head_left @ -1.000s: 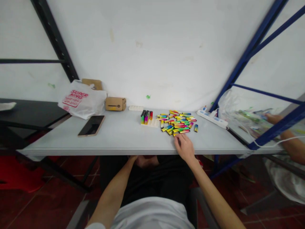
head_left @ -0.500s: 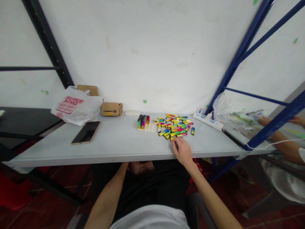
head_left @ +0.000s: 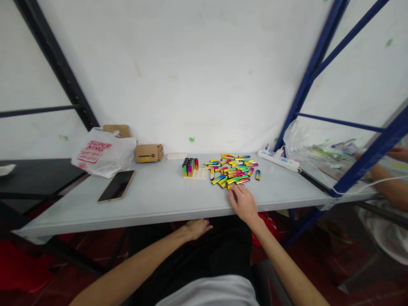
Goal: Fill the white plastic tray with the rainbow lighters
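Observation:
My right hand (head_left: 244,205) rests on the front of the table, fingers loosely bent and thumb apart, with nothing visible held. Its fingertips meet the near edge of a loose pile of shiny multicoloured lighters (head_left: 234,173). Below the table edge, over my lap, is my left hand (head_left: 196,229); its fingers are loosely bent and partly hidden, and I see nothing in them. Left of the pile lies a white tray with slots (head_left: 200,174). Several upright lighters (head_left: 190,168) with dark tops fill its left part. One lighter (head_left: 258,174) lies apart on the right.
A phone (head_left: 117,186), a white plastic bag (head_left: 103,153) and a cardboard box (head_left: 149,153) are on the left. Another white tray (head_left: 177,156) lies by the wall. A power strip (head_left: 278,160) and a blue frame post (head_left: 366,165) stand right, with another person's arm (head_left: 387,180) beyond.
My left hand has come forward and right over my lap, showing more of itself. The right hand stays by the lighters. The view has shifted slightly.

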Available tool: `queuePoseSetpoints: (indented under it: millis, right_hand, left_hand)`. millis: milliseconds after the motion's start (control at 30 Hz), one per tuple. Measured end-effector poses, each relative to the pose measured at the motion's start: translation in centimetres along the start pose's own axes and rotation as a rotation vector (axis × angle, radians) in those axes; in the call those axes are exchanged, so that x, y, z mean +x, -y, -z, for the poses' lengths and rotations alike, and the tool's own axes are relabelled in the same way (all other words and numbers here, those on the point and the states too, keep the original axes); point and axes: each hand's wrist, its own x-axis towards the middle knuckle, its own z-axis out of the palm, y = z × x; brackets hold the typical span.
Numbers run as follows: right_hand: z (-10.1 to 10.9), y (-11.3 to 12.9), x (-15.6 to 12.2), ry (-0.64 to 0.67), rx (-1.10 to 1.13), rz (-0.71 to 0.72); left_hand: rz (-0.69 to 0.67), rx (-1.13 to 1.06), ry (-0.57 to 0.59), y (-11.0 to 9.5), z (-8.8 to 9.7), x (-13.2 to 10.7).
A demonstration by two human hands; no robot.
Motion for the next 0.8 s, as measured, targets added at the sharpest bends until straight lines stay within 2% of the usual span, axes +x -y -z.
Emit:
queuePoseSetpoints:
  millis: [33,100,167,233,300,367,433,500,533,600,667,733,800]
  right_hand:
    - [0.0,0.0,0.0,0.002,0.004,-0.001]
    - [0.1,-0.1,0.0,0.006,0.015,0.002]
    - [0.2,-0.2,0.0,0.009,0.020,0.002]
    - [0.2,-0.2,0.0,0.008,0.022,-0.002]
    - [0.1,-0.3,0.0,0.008,0.029,0.004]
    - [0.0,-0.4,0.0,0.004,0.040,0.019]
    - [0.0,-0.5,0.0,0.000,0.050,0.025]
    - [0.1,-0.4,0.1,0.001,0.057,0.021]
    - [0.2,-0.3,0.1,0.002,0.060,0.017]
    - [0.3,-0.2,0.1,0.002,0.067,0.023]
    - [0.4,-0.2,0.0,0.000,0.073,0.037]
    - [0.4,-0.3,-0.1,-0.002,0.075,0.046]
    - [0.4,-0.5,-0.2,-0.001,0.080,0.047]
  left_hand:
    - [-0.012,0.022,0.006,-1.2,-0.1,-0.3]
    - [-0.057,0.122,-0.060,-3.6,-0.2,-1.9]
    - [-0.182,0.196,-0.141,-5.9,0.1,-4.6]
    - [-0.362,0.253,-0.278,-7.9,1.4,-7.1]
    - [-0.471,0.260,-0.432,-9.5,4.1,-8.0]
    - [-0.521,0.235,-0.595,-10.5,7.9,-6.4]
    - [-0.475,0.227,-0.766,-10.7,11.9,-2.7]
    - [-0.288,0.249,-0.899,-10.2,14.7,2.0]
    - [-0.202,0.267,-0.902,-9.7,15.4,4.3]
    - [-0.135,0.270,-0.837,-8.6,15.6,7.9]
    - [-0.155,0.246,-0.763,-7.6,14.6,10.1]
    - [-0.184,0.185,-0.750,-6.9,13.8,10.6]
    - [-0.277,0.147,-0.784,-6.5,13.9,9.7]
